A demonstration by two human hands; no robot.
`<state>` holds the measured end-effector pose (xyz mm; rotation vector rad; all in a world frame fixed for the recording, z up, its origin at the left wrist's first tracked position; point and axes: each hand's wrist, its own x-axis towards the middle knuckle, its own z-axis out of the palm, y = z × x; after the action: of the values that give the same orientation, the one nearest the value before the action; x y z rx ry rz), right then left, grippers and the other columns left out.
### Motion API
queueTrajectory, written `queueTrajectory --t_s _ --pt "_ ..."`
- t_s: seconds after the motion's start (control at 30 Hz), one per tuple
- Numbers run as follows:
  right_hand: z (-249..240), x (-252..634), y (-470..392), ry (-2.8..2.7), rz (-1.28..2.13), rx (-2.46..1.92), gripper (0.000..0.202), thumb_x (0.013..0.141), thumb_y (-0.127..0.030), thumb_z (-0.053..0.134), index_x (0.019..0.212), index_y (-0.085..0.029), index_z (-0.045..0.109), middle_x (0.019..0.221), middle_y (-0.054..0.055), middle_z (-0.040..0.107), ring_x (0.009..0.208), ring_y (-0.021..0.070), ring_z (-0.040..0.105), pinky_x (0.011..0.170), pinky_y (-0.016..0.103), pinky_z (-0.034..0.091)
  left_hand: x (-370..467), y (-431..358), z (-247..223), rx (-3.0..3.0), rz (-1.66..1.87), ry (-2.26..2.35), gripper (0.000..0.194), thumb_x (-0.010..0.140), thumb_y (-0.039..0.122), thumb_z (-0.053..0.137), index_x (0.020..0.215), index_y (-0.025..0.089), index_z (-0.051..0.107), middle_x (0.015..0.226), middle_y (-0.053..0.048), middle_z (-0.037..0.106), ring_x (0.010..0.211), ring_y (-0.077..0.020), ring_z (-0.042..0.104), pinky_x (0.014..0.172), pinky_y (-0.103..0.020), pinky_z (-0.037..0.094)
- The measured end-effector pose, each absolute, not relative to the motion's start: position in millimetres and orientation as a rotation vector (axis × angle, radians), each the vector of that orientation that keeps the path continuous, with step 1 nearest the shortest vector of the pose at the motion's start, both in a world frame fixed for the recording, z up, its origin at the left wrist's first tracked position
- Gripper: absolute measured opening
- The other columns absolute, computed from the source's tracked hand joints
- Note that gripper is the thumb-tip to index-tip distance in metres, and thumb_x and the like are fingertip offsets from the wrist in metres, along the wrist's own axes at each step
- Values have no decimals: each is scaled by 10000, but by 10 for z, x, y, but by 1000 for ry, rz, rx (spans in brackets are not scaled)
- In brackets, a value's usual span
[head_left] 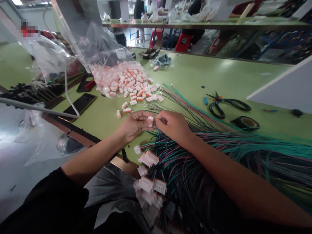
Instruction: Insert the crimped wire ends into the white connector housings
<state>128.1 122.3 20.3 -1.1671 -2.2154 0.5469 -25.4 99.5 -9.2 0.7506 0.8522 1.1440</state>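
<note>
Pinching a small white connector between thumb and fingertips, the left hand holds it above the tabletop, near the front edge. The right hand meets it just beside the connector, its fingers curled in and the tips drawn nearly together; whether a wire lies between them is too small to tell. The left fingers are closed firmly around the piece, leaving part of its white body showing.

Under and beyond the right forearm spreads a thick bundle of wires, green, pink and dark. At its near end, more white-and-orange connectors hang clustered by the person's lap.

Past the left hand, a heap of loose connectors spills from a clear plastic bag, a few pieces lying apart nearer the hand. A dark phone rests to the left of them. On the right, cutters lie partly spread near a blue piece, with a roll of black tape just in front.
</note>
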Motion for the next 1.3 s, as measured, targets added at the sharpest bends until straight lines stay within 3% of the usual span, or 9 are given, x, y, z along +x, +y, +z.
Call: queueTrajectory --t_s 0.2,0.27,0.33,0.43,0.67,0.87,1.0,1.17,1.3 --pt "315 1622 1639 -2218 880 -1237 257 791 -347 468 717 -168 637 696 31 653 617 118 549 599 246 399 -336 1021 -51 776 1129 801 150 686 29 680 788 136 657 654 12 670 578 -85 639 591 -195 545" --pt "347 1878 1858 -2094 567 -1519 257 801 -297 447 820 -154 659 782 64 675 688 145 582 609 253 401 -373 1030 -26 760 1126 819 143 693 26 674 785 134 656 656 12 667 568 -79 638 566 -175 547" --pt "352 2121 2027 -2124 175 -1898 209 739 -200 492 791 -140 685 795 96 680 760 191 601 620 273 392 -398 1034 -8 748 1101 837 128 704 24 662 779 127 655 649 10 661 550 -76 635 538 -162 546" --pt "315 2327 2139 -2299 -31 -2138 224 697 -171 519 802 -166 716 827 88 694 820 222 608 615 279 390 -405 1027 8 731 1084 852 122 707 14 651 767 120 658 650 5 664 531 -76 635 515 -152 547" --pt "214 2267 2101 -2455 -69 -2214 307 754 -234 491 955 -200 721 1040 109 683 915 240 605 656 306 410 -378 991 25 723 1062 866 122 710 10 648 763 118 671 651 3 659 532 -83 639 510 -153 554" --pt "176 2243 2094 -2456 -138 -2222 349 788 -214 426 992 -145 701 1008 154 685 921 250 611 678 311 416 -387 998 -8 726 1045 843 125 707 23 655 777 125 672 655 -2 659 557 -86 638 532 -158 553" --pt "209 2298 2137 -2322 6 -2269 321 766 -241 448 911 -135 715 945 160 693 880 253 614 647 303 409 -384 1008 -14 717 1040 831 136 685 28 675 778 128 670 649 0 660 541 -86 634 515 -155 548" --pt "252 2332 2180 -1967 34 -2302 385 769 -218 404 1011 -119 687 1026 181 671 868 255 604 631 305 395 -377 1015 1 701 1029 852 128 686 28 673 768 126 664 645 2 663 529 -78 625 511 -147 543" --pt "213 2347 2211 -2021 131 -2135 351 738 -266 455 951 -117 691 950 153 680 834 234 589 632 287 396 -386 1027 -9 713 1008 859 116 704 33 661 775 124 660 648 1 657 536 -77 627 516 -149 543"
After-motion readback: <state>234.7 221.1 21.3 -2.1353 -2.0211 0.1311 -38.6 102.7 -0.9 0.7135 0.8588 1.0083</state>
